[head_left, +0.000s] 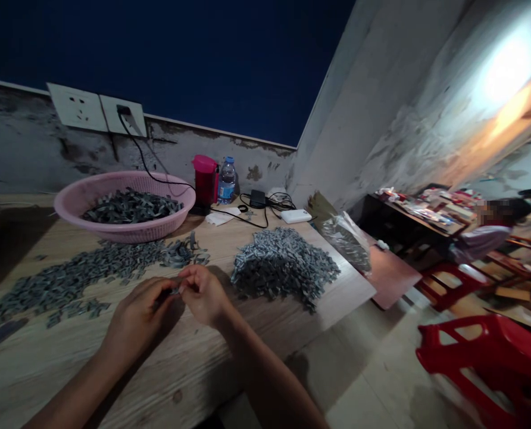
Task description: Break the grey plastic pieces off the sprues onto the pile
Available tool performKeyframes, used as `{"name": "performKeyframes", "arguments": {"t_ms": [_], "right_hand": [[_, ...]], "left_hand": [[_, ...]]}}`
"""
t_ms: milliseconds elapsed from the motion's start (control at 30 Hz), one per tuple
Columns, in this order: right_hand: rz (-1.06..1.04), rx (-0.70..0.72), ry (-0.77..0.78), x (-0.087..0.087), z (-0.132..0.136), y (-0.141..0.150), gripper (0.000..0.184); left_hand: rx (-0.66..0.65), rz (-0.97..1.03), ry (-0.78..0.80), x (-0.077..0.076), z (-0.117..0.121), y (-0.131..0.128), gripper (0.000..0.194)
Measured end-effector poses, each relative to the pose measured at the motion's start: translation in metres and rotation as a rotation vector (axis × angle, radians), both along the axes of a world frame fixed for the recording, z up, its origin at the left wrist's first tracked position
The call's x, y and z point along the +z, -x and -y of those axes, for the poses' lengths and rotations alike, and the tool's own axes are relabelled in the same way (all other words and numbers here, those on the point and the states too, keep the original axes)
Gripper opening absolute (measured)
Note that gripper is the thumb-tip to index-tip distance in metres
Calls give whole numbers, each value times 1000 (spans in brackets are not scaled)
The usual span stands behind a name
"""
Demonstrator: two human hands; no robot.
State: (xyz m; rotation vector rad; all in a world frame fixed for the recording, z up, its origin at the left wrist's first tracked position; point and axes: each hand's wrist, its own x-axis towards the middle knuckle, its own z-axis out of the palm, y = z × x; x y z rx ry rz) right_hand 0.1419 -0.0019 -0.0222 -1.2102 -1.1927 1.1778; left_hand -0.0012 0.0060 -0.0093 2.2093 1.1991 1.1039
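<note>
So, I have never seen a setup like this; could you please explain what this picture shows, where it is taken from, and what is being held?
No machine here: this single picture comes from a camera worn on a person's head, looking down at their own bare hands. The left hand and right hand pinch a small grey piece between their fingers. On the wooden table sit a pink plastic basket of grey strips, a loose scatter of similar pieces, and a heap of them.

Stained, peeling plaster walls point(426, 107) meet at the far corner below a dark blue surface point(180, 59); double wall sockets point(96, 113) sit far left. Right: red plastic stools point(475, 363) on pale floor tiles point(372, 375), cluttered side table point(419, 213) beyond, bright light on wall.
</note>
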Motion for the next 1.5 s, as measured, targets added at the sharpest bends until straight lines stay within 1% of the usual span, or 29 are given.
{"name": "performKeyframes", "arguments": {"t_ms": [67,133,233,300,367,467,600,667,767,833,900,967,1033,1100,1133,1233,1300,1367,1433,1500], "right_hand": [[16,-37,0,-3,0,2,23],[-41,-70,-11,-3,0,3,21],[-230,-85,-31,0,-1,4,21],[-299,-77,-21,4,-1,3,24],[-334,-61,10,8,-1,1,29],[-400,-13,67,16,1,-3,34],[-427,125,134,22,4,-9,30],[-427,150,153,22,4,-11,28],[-409,140,159,21,3,-11,25],[-359,108,141,21,2,-9,21],[-257,43,92,20,1,-7,18],[-94,-35,20,17,-1,-6,15],[29,-72,-36,12,-4,-6,14],[12,-25,-23,8,-8,-7,18],[-26,11,0,6,-9,-8,21],[-90,61,39,7,-9,-11,27],[-107,68,54,10,-7,-11,27],[-153,96,100,15,-4,-12,27],[-206,131,154,18,-2,-13,27],[-230,151,185,20,-1,-14,26]], "left_hand": [[13,-40,-74,0,2,-1,20],[39,-60,-87,1,5,-4,18],[101,-67,-30,4,7,-6,14],[122,-53,32,6,5,-6,12],[120,-19,72,7,4,-5,11],[109,28,79,8,3,-4,10],[52,73,41,11,5,-5,11],[18,84,30,12,5,-6,11],[1,65,27,12,6,-6,12],[22,39,31,12,6,-7,11],[57,15,42,11,5,-9,10],[90,11,57,11,4,-10,9],[89,28,68,11,2,-9,9],[56,81,105,11,0,-8,10],[38,134,154,10,-1,-8,9],[-12,389,390,8,-4,-8,8],[-20,543,499,5,-6,-10,8],[-1,628,537,4,-7,-12,8],[14,664,558,4,-7,-14,8],[4,673,572,5,-5,-15,9]]}}
